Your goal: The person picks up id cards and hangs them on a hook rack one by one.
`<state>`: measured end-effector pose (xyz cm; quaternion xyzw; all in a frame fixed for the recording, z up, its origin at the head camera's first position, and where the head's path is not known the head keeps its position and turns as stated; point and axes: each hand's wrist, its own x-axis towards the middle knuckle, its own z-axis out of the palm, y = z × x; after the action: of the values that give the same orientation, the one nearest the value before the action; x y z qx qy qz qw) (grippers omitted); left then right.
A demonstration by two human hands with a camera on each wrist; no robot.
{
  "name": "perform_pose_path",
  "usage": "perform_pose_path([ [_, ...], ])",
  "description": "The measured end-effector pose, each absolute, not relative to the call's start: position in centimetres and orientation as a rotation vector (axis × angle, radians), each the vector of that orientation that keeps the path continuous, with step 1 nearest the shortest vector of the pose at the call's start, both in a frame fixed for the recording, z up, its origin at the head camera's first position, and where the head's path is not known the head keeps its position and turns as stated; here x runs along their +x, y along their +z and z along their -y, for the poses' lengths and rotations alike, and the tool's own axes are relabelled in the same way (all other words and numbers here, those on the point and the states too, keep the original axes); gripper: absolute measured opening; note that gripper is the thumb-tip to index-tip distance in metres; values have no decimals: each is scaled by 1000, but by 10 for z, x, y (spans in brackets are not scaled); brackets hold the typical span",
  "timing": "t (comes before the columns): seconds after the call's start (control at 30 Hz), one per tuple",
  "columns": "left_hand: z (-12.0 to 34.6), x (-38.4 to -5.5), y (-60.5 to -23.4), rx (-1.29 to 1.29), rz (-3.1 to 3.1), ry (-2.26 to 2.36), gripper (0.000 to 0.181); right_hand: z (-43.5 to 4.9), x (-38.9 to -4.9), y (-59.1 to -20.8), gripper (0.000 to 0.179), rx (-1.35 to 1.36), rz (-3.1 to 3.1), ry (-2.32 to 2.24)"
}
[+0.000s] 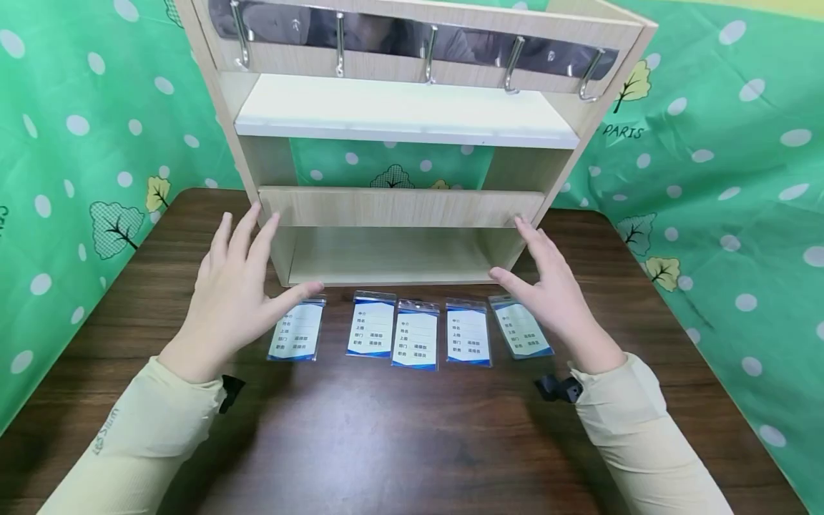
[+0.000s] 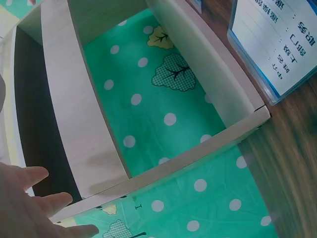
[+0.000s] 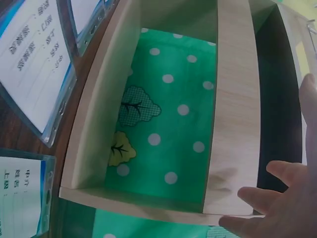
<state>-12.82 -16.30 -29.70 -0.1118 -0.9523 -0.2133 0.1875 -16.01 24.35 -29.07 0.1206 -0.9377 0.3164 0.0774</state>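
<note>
A pale wooden shelf rack (image 1: 399, 209) stands upright at the back of the table. My left hand (image 1: 234, 290) is held up before its left side with fingers spread and holds nothing. My right hand (image 1: 553, 290) is raised likewise at the right side, its fingertips by the end of the front board; whether either hand touches the wood I cannot tell. Several clear-sleeved name badges lie in a row before the rack, the leftmost badge (image 1: 297, 330) below my left thumb and the rightmost badge (image 1: 520, 327) beside my right hand. A middle badge (image 1: 415, 336) lies slightly nearer me.
Across the top of the rack runs a shiny metal strip (image 1: 393, 32) with several hooks, bare of anything hung. Below it is a white shelf (image 1: 405, 111). The dark wooden table (image 1: 386, 436) extends toward me. Green dotted cloth (image 1: 727, 214) hangs behind and around.
</note>
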Motion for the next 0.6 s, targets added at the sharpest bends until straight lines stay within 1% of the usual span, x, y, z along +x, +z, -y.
perform_pose_path([
  [0.23,167,-133,-292,-346,2603,-726,94,-254,-156,-293,73,288,2801,1109],
  [0.6,171,-135,-281,-360,2426,-884,76,-267,-154,-304,60,228,2788,1231],
])
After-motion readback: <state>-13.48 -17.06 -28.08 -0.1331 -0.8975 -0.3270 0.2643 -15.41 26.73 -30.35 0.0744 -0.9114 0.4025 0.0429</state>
